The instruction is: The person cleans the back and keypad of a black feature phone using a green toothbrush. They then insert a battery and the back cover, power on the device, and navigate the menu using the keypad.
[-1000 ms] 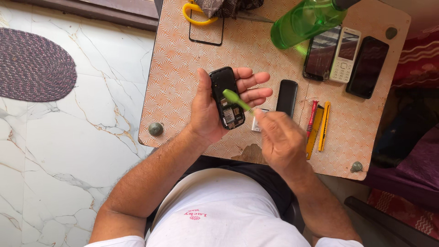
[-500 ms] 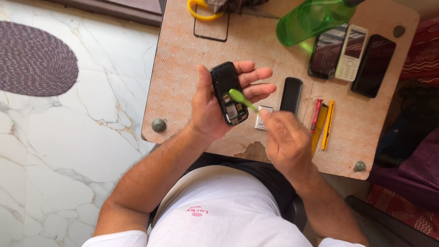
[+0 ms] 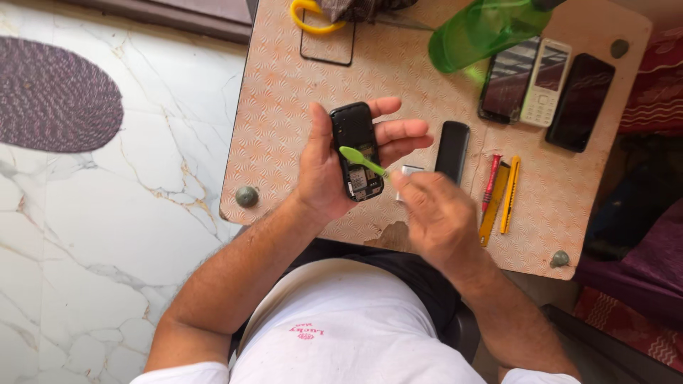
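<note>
The black phone (image 3: 356, 151), its back cover off and its insides exposed, is cradled face down in the left hand (image 3: 334, 167), above the near part of the surface (image 3: 284, 107). It is gripped between thumb and curled fingers, apparently so that the open back is turned up toward the eyes and kept steady. A small green brush (image 3: 359, 159) is pinched in the right hand (image 3: 437, 217), with its tip laid on the exposed back of the phone; the fingers are closed tightly around its handle, which suits fine, light strokes.

Just beyond the right hand a small white part (image 3: 411, 171) lies on the surface, and beside it a black back cover (image 3: 452, 151) is set down, near enough to be picked up easily. To the right a red pen (image 3: 491, 185) and two yellow tools (image 3: 501, 203) are lined up side by side. Farther off, three more phones (image 3: 544, 85) are laid in a row near the far edge, well apart from the work. A green bottle (image 3: 484, 28) lies tilted beside them, and yellow-handled scissors (image 3: 313, 18) rest at the far edge.
</note>
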